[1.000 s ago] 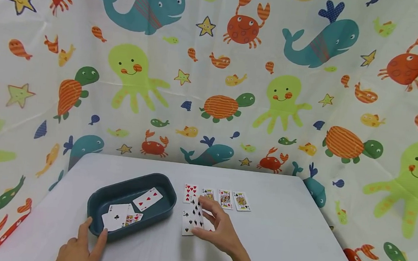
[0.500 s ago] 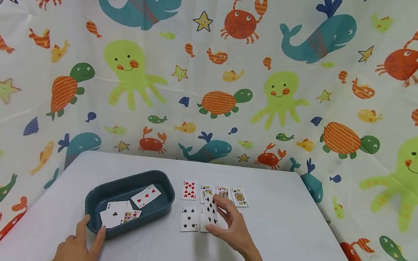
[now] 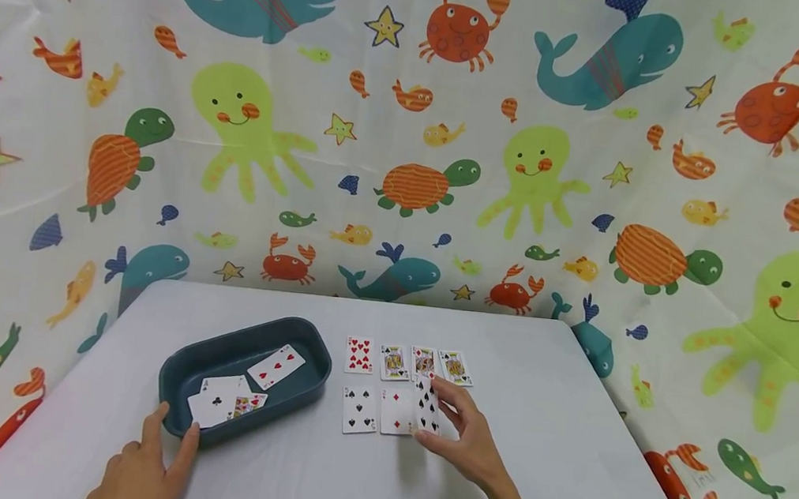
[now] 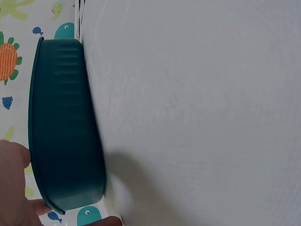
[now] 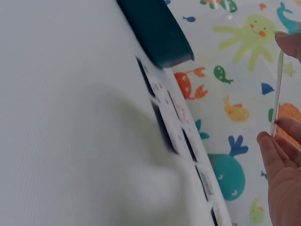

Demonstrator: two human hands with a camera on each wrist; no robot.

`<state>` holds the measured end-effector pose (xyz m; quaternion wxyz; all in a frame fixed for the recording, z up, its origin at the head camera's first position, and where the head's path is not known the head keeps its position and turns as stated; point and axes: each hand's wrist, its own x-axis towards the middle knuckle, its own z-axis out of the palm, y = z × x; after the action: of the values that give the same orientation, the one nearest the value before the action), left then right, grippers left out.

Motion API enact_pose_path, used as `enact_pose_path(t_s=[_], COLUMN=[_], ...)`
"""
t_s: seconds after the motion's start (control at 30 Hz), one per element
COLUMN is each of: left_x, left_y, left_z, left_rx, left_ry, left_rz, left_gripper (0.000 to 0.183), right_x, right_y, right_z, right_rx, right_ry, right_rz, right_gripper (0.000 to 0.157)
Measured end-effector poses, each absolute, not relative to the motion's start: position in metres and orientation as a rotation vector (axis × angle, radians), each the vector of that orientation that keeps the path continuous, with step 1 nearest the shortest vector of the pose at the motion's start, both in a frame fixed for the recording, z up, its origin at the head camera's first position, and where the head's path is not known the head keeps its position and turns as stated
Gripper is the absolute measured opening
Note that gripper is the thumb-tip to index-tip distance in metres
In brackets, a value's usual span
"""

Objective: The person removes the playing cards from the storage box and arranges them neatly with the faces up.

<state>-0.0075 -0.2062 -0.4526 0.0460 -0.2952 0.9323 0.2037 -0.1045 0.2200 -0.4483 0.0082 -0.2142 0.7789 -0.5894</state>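
My right hand (image 3: 465, 437) pinches a spade playing card (image 3: 426, 405) by its edges, thumb below and fingers above. In the right wrist view this playing card (image 5: 278, 89) appears edge-on, held upright over the table. Just left of it, a diamond card (image 3: 395, 412) and a spade card (image 3: 360, 410) lie face up in the front row. Behind them are a heart card (image 3: 359, 355) and several face cards (image 3: 395, 362). My left hand (image 3: 141, 465) touches the near left corner of a dark teal tray (image 3: 240, 435) with its thumb and finger spread.
Inside the tray lie a heart card (image 3: 277, 366), an ace of clubs (image 3: 218, 400) and a partly covered face card (image 3: 250, 404). A white cloth covers the table (image 3: 517, 371). A curtain with sea animals (image 3: 425, 125) hangs behind and at the sides.
My right hand has moved rightward along the front row with the spade card, uncovering the diamond card. My left hand has stayed at the tray corner. The head view has tilted slightly.
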Motion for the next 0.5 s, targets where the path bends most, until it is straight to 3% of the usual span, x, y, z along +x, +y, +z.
enact_pose_path(t_s=[0.2,0.5], left_x=[-0.008,-0.005], left_y=[-0.209,-0.205], left_z=[-0.453,-0.447], left_rx=[-0.891,-0.88], left_ry=[2.83,2.829], left_rz=[0.625,0.621], left_gripper=[0.096,0.088], right_x=[-0.106,-0.107], right_y=[0.229,0.236], right_z=[-0.455,-0.465], right_rx=[-0.615,-0.533], right_ry=[2.465,2.58], right_rz=[-1.843,-1.718], right_gripper=[0.079,0.082])
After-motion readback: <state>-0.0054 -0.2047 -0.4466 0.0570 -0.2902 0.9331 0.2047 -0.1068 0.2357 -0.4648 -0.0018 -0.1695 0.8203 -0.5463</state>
